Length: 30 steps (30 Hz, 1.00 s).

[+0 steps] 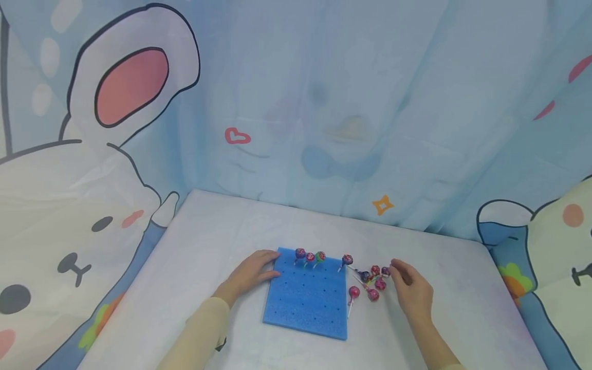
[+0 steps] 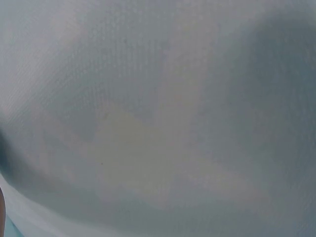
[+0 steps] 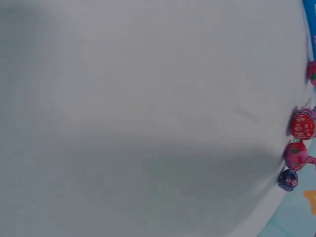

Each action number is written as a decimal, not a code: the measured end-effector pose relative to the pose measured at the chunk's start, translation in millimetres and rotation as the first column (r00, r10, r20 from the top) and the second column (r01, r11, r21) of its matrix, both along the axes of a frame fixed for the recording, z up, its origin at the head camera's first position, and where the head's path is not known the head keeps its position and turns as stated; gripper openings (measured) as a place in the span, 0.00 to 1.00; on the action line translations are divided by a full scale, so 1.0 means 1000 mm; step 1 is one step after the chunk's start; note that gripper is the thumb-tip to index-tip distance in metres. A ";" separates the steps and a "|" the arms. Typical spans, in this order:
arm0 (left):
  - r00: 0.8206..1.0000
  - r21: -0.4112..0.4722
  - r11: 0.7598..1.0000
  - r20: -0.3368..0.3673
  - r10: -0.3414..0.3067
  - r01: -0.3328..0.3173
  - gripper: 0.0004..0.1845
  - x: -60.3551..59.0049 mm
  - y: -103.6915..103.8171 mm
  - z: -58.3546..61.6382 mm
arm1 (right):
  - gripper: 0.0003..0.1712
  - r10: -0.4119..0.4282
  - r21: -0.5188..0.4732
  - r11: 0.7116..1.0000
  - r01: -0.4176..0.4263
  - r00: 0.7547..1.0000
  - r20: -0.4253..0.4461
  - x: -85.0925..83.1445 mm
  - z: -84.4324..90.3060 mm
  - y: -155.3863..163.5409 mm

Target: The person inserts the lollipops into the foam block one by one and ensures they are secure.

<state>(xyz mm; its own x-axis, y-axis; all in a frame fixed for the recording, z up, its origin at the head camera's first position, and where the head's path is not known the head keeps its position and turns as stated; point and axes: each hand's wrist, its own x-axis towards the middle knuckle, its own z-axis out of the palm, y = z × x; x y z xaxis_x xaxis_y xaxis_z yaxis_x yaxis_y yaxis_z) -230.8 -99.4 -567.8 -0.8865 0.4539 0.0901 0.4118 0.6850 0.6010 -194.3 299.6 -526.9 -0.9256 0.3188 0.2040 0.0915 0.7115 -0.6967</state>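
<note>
Six loose lollipops (image 1: 372, 282) at 3 o'clock of foam board (image 1: 307, 303) on worktop (image 1: 222, 241) | light, hard heads, thin sticks: pinch sticks | left hand (image 1: 252, 272) flat on board edge | right hand (image 1: 409, 285) loosely curled, gripping nothing visible

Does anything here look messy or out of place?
Mildly: loose lollipops lie jumbled on the table beside the blue foam board, while four lollipops stand neatly along its far edge. Nothing looks damaged.
</note>
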 end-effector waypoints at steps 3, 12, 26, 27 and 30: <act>1.000 -0.003 1.000 0.003 0.003 -0.003 0.31 0.000 0.000 0.001 | 0.20 0.006 0.022 1.000 -0.006 1.000 -0.001 0.004 -0.006 0.003; 1.000 0.015 1.000 -0.006 -0.006 0.006 0.31 -0.001 0.000 0.002 | 0.21 0.027 0.100 0.994 -0.039 0.993 0.117 0.007 -0.029 0.011; 1.000 0.038 0.999 0.003 -0.001 0.001 0.31 0.000 0.000 0.001 | 0.23 0.084 0.224 0.966 -0.127 0.978 0.193 0.004 -0.045 0.005; 1.000 0.046 0.999 0.003 -0.002 0.002 0.31 0.000 0.000 0.001 | 0.23 0.081 0.232 0.965 -0.124 0.979 0.186 0.003 -0.046 0.004; 1.000 0.072 0.997 0.004 -0.004 0.003 0.30 -0.001 -0.001 0.001 | 0.23 0.068 0.252 0.962 -0.108 0.985 0.161 0.003 -0.048 0.002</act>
